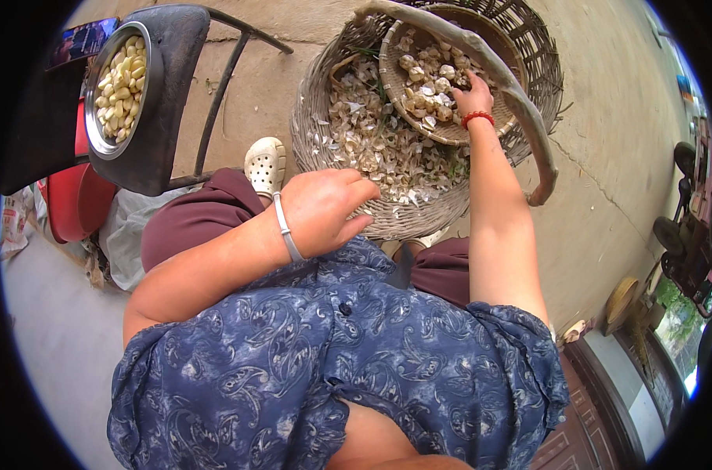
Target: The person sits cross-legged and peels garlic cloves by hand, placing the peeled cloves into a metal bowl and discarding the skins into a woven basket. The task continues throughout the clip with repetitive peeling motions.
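My right hand reaches into a shallow woven bamboo basket, its fingers among unpeeled garlic bulbs and cloves. Whether the fingertips grip a bulb is hidden. The bamboo basket rests inside a larger wicker basket, tilted over a layer of papery garlic skins. Above the wicker basket's near rim hovers my left hand, fingers loosely curled. Its palm faces away, so anything inside it cannot be seen. At the far left, a metal bowl holds peeled garlic cloves.
The metal bowl stands on a dark chair seat, beside a phone with its screen lit. A thick wooden handle arches over the wicker basket. Below the chair is a red basin next to plastic bags.
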Demonstrator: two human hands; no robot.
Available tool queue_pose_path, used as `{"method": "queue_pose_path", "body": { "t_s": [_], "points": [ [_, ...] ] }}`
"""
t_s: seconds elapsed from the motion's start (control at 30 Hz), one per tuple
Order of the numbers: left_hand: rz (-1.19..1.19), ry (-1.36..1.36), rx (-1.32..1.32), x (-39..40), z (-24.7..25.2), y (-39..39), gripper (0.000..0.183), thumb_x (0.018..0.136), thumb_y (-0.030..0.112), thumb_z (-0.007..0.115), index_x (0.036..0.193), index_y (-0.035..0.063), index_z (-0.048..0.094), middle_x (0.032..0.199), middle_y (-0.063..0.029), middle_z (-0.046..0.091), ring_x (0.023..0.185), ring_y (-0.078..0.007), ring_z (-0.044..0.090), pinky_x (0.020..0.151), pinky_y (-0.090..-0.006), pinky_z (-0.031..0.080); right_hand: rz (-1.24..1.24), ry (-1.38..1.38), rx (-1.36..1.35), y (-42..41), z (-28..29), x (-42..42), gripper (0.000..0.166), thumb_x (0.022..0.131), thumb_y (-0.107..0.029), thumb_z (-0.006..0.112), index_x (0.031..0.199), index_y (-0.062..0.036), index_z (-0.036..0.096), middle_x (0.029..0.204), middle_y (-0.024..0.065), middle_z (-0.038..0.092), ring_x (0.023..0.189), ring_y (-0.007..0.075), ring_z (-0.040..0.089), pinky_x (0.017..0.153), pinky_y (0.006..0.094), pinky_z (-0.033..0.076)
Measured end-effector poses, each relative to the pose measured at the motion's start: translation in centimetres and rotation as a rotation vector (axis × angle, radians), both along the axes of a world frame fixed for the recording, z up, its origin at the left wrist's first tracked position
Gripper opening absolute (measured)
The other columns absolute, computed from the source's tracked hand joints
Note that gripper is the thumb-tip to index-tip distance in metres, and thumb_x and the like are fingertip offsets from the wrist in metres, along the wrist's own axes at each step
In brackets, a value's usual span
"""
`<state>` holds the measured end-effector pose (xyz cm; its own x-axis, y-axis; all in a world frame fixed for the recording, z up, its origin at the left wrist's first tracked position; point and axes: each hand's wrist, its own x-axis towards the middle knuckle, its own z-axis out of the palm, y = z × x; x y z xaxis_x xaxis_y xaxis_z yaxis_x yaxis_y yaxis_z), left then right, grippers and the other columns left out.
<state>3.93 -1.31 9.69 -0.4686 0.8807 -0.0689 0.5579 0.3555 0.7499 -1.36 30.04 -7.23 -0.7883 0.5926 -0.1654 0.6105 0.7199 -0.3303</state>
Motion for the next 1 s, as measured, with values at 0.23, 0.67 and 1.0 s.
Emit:
{"method": "queue_pose_path", "body": {
  "t_s": [0.23, 0.67, 1.0],
  "points": [
    [-0.021, -0.001, -0.008, 0.2, 0.5, -0.2, 0.026, 0.066, 0.016, 0.059, 0.088, 0.0052, 0.051, 0.077, -0.0101, 0.051, 0.073, -0.0273, 0.052, 0.062, -0.0350, 0.043, 0.161, -0.151, 0.022, -0.3, 2.1, -1.2, 0.042, 0.061, -0.016, 0.062, 0.101, -0.0086, 0.052, 0.106, 0.0128, 0.047, 0.101, 0.0272, 0.044, 0.085, 0.0331, 0.036],
    [-0.066, 0.017, -0.073, -0.4, -1.4, 0.3, 0.027, 0.066, 0.015, 0.058, 0.090, 0.0047, 0.051, 0.079, -0.0108, 0.052, 0.076, -0.0274, 0.052, 0.065, -0.0352, 0.043, -0.252, 0.574, -1.217, 0.5, 0.4, 1.8, 0.016, 0.075, -0.010, 0.057, 0.086, 0.0016, 0.053, 0.077, 0.0063, 0.057, 0.070, 0.0150, 0.058, 0.055, 0.0205, 0.048],
    [0.344, 0.042, 0.326, -3.2, -4.3, 2.7, 0.044, 0.062, 0.007, 0.064, 0.103, 0.0092, 0.049, 0.081, -0.0079, 0.047, 0.055, -0.0147, 0.052, 0.054, -0.0244, 0.045, -0.015, 0.494, -1.747, -9.1, 4.5, 5.8, 0.026, 0.070, 0.000, 0.059, 0.092, -0.0048, 0.047, 0.082, 0.0095, 0.057, 0.065, 0.0196, 0.059, 0.052, 0.0226, 0.049]
  ]
}}
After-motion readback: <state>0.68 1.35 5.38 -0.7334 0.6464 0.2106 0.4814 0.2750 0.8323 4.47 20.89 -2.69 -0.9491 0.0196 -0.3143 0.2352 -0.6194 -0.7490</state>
